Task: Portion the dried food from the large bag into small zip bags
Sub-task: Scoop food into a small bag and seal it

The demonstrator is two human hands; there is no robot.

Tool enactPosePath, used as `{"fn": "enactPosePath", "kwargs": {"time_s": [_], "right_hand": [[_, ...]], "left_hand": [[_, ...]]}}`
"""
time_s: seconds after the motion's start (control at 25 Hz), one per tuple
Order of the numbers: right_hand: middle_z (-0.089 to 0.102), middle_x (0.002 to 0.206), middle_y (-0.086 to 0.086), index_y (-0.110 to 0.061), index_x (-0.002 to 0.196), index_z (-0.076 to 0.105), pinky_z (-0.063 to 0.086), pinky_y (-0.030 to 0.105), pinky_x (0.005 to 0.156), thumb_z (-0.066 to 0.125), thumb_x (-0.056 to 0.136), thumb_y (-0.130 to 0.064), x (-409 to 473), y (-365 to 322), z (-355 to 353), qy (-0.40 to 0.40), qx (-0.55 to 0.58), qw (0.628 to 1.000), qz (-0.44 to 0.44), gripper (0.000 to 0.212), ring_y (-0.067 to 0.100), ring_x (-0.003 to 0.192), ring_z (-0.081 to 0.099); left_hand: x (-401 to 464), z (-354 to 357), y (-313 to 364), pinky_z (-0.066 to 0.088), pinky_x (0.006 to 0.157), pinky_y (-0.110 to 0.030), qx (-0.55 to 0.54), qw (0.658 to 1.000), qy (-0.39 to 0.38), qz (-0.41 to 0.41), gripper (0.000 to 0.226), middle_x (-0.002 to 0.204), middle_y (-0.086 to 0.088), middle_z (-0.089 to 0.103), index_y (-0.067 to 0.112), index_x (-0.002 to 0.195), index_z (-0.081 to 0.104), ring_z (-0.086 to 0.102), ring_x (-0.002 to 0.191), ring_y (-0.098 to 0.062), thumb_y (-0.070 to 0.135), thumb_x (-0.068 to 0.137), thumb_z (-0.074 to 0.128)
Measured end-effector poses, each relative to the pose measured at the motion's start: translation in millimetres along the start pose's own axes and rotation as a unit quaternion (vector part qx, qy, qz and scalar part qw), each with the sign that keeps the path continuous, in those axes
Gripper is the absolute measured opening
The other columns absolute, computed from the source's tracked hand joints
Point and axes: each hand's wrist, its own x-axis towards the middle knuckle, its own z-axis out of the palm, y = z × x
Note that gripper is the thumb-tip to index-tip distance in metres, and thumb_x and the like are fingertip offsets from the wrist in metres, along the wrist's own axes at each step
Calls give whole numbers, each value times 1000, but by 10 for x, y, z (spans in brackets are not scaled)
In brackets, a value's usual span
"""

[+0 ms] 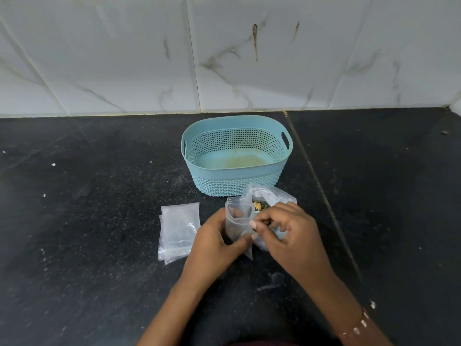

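Because the small clear plastic zip bag (238, 222) must stay open to take food, the left hand (215, 242) grips it upright, fingers curled round its lower half and thumb across the front, so that its mouth faces up and gapes beside the source. The large crumpled clear plastic bag (270, 196) sits just right of it, touching, with its open top turned toward the small one; a few yellow and dark pieces of dried food (259, 206) show at that opening. The right hand (290, 236) hangs over the gap between the two bags, its fingers bunched narrow at the small bag's rim; whether they pinch food or only the plastic edge I cannot tell. This looks like the filling of an early portion, since the small bag shows little or nothing inside.

The flat stack of spare clear zip bags (178, 231) lies on the black speckled stone counter (87, 221) just left of the left hand, within easy reach for the next round. The pale blue perforated plastic basket (237, 181) stands right behind the large bag, apparently waiting for finished portions.
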Motion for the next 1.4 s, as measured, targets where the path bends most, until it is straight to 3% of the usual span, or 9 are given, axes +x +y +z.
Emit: {"fn": "enactPosePath", "kwargs": {"time_s": [0.16, 0.32, 0.48, 0.64, 0.76, 0.96, 1.12, 1.24, 1.4], "right_hand": [[58, 63, -12, -13, 68, 64, 40, 13, 58, 60, 78, -23, 5, 33, -70, 33, 30, 999, 23, 15, 7, 66, 50], [54, 63, -13, -24, 71, 57, 40, 12, 56, 58, 82, -18, -38, 55, -111, 19, 95, 992, 78, 13, 6, 61, 52], [56, 70, -11, -21, 74, 55, 40, 8, 61, 53, 81, -21, -76, 18, -118, -10, 110, 991, 70, 7, 5, 69, 54], [58, 69, -9, -21, 74, 58, 42, 10, 60, 58, 80, -27, -94, -7, -127, 3, 151, 986, 66, 8, 6, 67, 54], [59, 70, -6, -18, 73, 59, 42, 11, 60, 54, 77, -34, -117, -26, -121, 6, 151, 987, 48, 17, 7, 65, 53], [57, 67, -10, -19, 70, 58, 40, 11, 60, 55, 77, -26, -122, -23, -109, 33, 140, 989, 38, 11, 4, 64, 51], [60, 68, -6, -16, 73, 62, 42, 9, 60, 62, 75, -24, -121, -42, -123, 19, 183, 981, 66, 8, 3, 64, 54], [60, 70, -9, -18, 75, 64, 42, 11, 62, 58, 72, -34, -122, -72, -100, 0, 175, 983, 49, 17, 6, 67, 54], [63, 69, -7, -20, 71, 63, 42, 10, 60, 56, 74, -31, -126, -104, -54, 20, 180, 982, 50, 13, 4, 66, 56]], "left_hand": [[-58, -66, -15, 55, 81, -37, -46, 999, -13, 2, 42, 94, -6, 72, 21, 96, 63, 68, 89, -24, 34, 60, 80], [-102, -95, 46, 53, 60, -18, -124, 992, -12, -16, 20, 67, 0, 71, 8, 76, 59, 66, 63, -9, 8, 69, 78], [-106, -64, 114, 53, 61, -20, -204, 979, 0, -11, 24, 74, 0, 72, 8, 89, 62, 65, 64, -11, 14, 68, 71], [-135, -22, 163, 53, 52, -22, -256, 966, 21, -25, 8, 70, -2, 72, 12, 80, 67, 63, 57, -11, 9, 73, 69], [-174, -8, 182, 53, 54, -23, -267, 962, 25, -45, 9, 74, -6, 73, 11, 81, 68, 64, 62, -14, 13, 73, 71], [-186, -9, 204, 55, 65, -26, -262, 964, 14, -52, 10, 80, -7, 73, 12, 84, 69, 67, 72, -16, 16, 75, 72], [-194, -21, 263, 56, 65, -26, -269, 961, 30, -56, 11, 75, -5, 73, 13, 79, 68, 67, 69, -14, 18, 70, 65], [-202, -25, 277, 55, 68, -27, -266, 962, 23, -55, 11, 75, -5, 72, 12, 80, 68, 67, 71, -16, 17, 70, 65], [-220, -6, 298, 56, 69, -28, -267, 962, 13, -59, 12, 75, -5, 73, 12, 80, 68, 68, 72, -16, 17, 70, 66]]}}
